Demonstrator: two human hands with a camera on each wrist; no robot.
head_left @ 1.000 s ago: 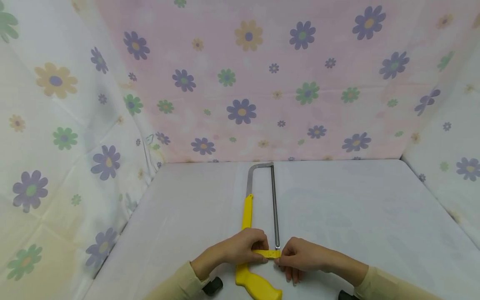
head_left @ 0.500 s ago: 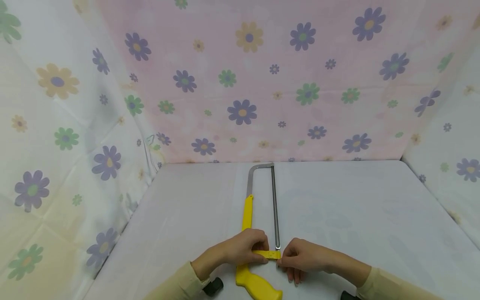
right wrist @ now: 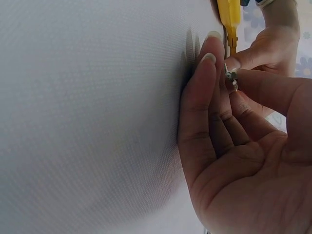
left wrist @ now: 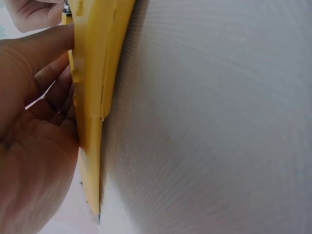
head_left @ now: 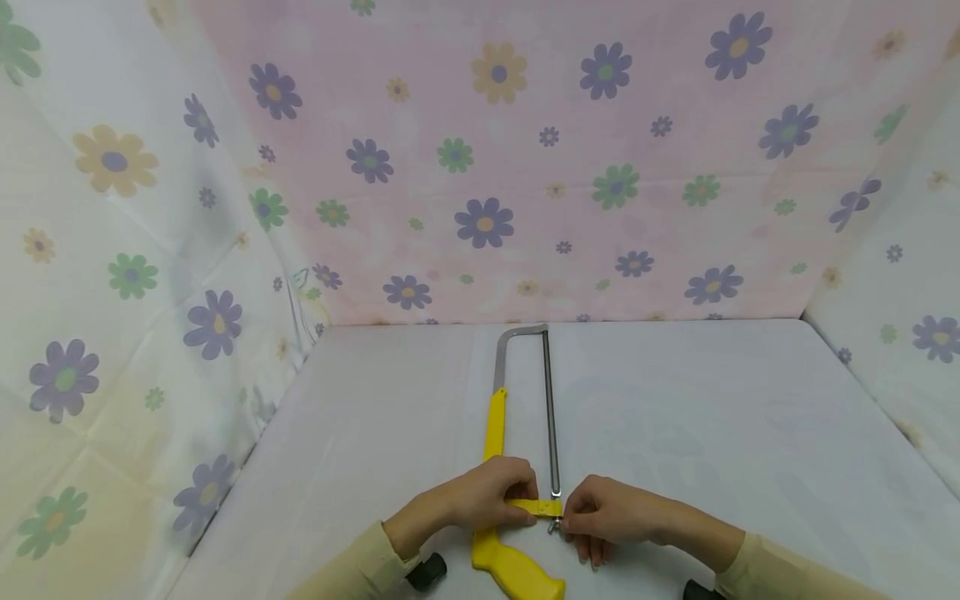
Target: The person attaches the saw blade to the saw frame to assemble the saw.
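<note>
Head view: we see the left hand [head_left: 491, 493] gripping the yellow crossbar [head_left: 542, 507] of a hacksaw [head_left: 494, 423], with fingers on the far side and thumb on the near side. Just to its right, the right hand [head_left: 618, 510] holds its fingers bent beside a small metal wing nut [head_left: 555, 527] at the near side of the crossbar. From the right wrist we find the thumb tip at that nut, but we cannot tell whether it is pinched. The hacksaw lies on the white table [head_left: 675, 408], running near to far: yellow handle [head_left: 519, 573] nearest, blade [head_left: 550, 400] along the right, silver frame [head_left: 500, 358] curving across the far end. Pale yellow sleeves [head_left: 348, 562] come in from the near edge. Beyond the table we see pink flowered cloth [head_left: 420, 242], with white flowered cloth [head_left: 142, 325] at left and right.
</note>
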